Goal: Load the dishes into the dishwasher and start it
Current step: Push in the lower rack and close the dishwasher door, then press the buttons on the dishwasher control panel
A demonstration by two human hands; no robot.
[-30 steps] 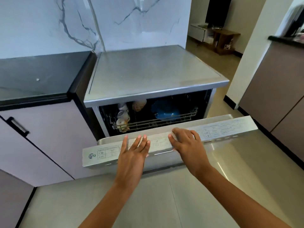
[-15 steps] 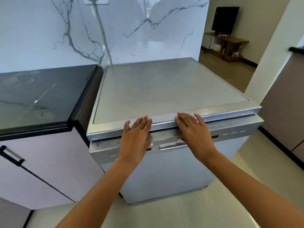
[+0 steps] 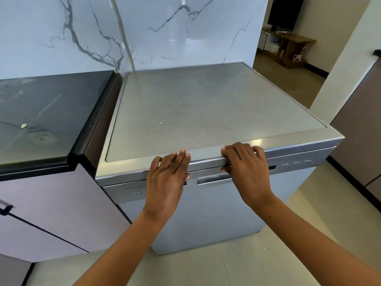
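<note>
The silver dishwasher (image 3: 206,112) stands against the marble wall with its door (image 3: 216,213) closed. The dishes inside are hidden. My left hand (image 3: 167,180) lies flat against the top of the door, fingertips reaching onto the front rim of the top. My right hand (image 3: 247,168) presses the door's upper edge beside the recessed handle (image 3: 212,179), fingers bent over the rim and thumb below it. A row of small buttons (image 3: 294,164) and a dark display show on the control strip at the right. A power button (image 3: 136,193) sits at the left.
A black countertop (image 3: 45,112) over pale cabinets (image 3: 57,213) adjoins the dishwasher on the left. A cable (image 3: 121,34) runs up the marble wall. Another cabinet (image 3: 358,141) stands at the right across a tiled floor (image 3: 247,265). A room with a wooden stand (image 3: 292,48) opens beyond.
Both hands pushed the half-open door up until it closed, hiding the racks and dishes. They now press its upper edge, and the view has moved closer.
</note>
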